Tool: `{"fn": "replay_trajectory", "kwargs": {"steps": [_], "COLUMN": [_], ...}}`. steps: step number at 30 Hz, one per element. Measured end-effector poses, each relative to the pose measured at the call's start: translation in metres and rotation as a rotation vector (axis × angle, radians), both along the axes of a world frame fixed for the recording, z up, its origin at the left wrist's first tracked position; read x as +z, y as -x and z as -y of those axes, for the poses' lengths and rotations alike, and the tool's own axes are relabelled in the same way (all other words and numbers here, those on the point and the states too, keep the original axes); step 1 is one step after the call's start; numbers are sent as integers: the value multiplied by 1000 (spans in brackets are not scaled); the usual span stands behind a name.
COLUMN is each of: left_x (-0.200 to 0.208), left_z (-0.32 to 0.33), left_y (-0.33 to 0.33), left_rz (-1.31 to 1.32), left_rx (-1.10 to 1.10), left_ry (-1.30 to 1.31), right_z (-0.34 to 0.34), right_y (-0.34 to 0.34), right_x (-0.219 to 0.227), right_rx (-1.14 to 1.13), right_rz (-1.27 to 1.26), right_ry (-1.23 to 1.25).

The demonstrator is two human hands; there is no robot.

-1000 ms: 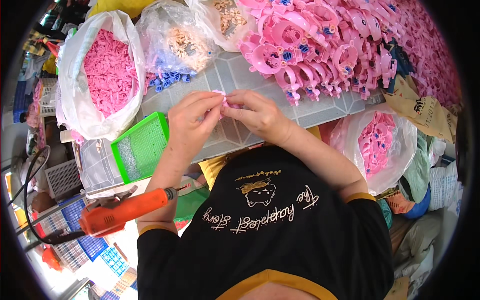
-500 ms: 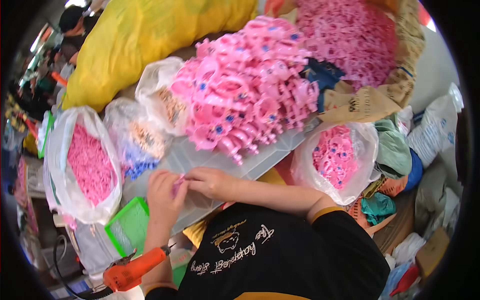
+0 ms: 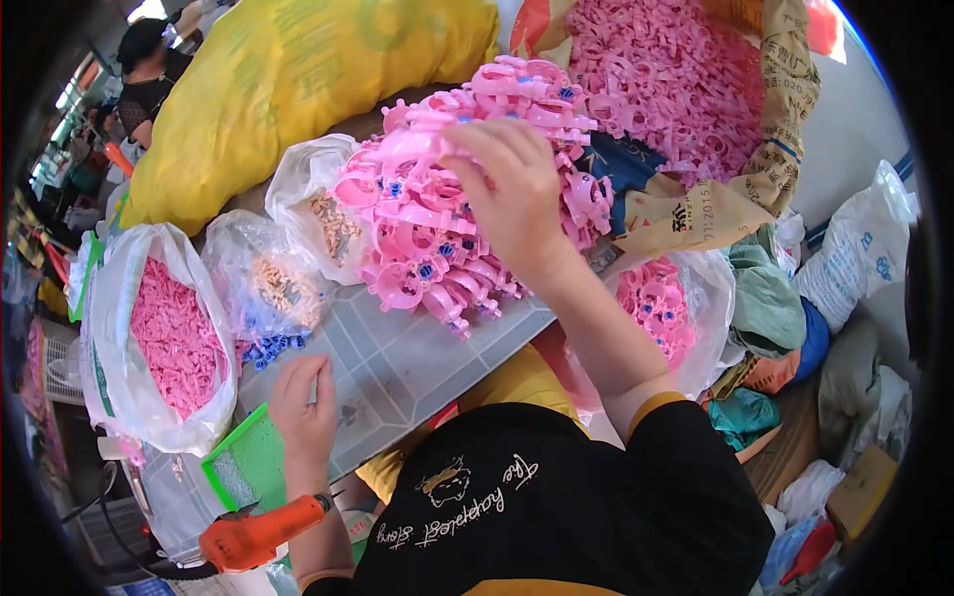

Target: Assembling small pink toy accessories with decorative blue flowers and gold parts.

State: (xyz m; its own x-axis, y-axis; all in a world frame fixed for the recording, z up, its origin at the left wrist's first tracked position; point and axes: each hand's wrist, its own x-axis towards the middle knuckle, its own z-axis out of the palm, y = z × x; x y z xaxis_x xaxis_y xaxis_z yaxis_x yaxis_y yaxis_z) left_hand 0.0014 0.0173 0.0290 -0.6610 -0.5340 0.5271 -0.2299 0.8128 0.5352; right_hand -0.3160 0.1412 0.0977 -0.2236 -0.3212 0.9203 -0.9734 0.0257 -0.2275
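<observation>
My right hand (image 3: 517,194) reaches over a heaped pile of pink plastic ring-shaped pieces (image 3: 417,233) with small blue parts. Its thumb and fingers stand apart at the top of the pile, touching or just above a piece. Low over the grey tabletop (image 3: 373,343) is my left hand (image 3: 306,412), thumb apart from the fingers and nothing visible in it. A green tray (image 3: 260,462) lies beside that wrist. An orange electric screwdriver (image 3: 260,536) shows in front of my left forearm.
Left of the pile stand a white bag of small pink parts (image 3: 174,338), small blue parts (image 3: 268,350) and bags of beige parts (image 3: 333,228). Behind lie a yellow sack (image 3: 308,89) and a sack of pink parts (image 3: 676,89). A bag of pink pieces (image 3: 656,308) stands right.
My hands were together over the tabletop around a small pink piece. The right has moved up and away to the pile; the left has dropped slightly nearer, with no piece visible in it.
</observation>
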Motion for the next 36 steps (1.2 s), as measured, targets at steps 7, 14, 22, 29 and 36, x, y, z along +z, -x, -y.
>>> {"fn": "replay_trajectory", "kwargs": {"steps": [7, 14, 22, 29, 36], "left_x": [0, -10, -14, -7, -17], "left_z": [-7, -5, -10, -13, 3], "left_y": [1, 3, 7, 8, 12], "left_rz": [17, 37, 72, 59, 118], "left_rx": [-47, -104, -107, -107, -197], "left_ry": [-43, -38, -22, -38, 66], "right_z": [7, 3, -21, -82, -135], "right_y": [7, 11, 18, 168, 393], "right_x": [-19, -25, -31, -9, -125], "right_rx": [-162, -255, -184, -696, -856], "right_rz": [94, 114, 96, 347, 488], "right_ry": [-76, -30, -59, 262, -662]}}
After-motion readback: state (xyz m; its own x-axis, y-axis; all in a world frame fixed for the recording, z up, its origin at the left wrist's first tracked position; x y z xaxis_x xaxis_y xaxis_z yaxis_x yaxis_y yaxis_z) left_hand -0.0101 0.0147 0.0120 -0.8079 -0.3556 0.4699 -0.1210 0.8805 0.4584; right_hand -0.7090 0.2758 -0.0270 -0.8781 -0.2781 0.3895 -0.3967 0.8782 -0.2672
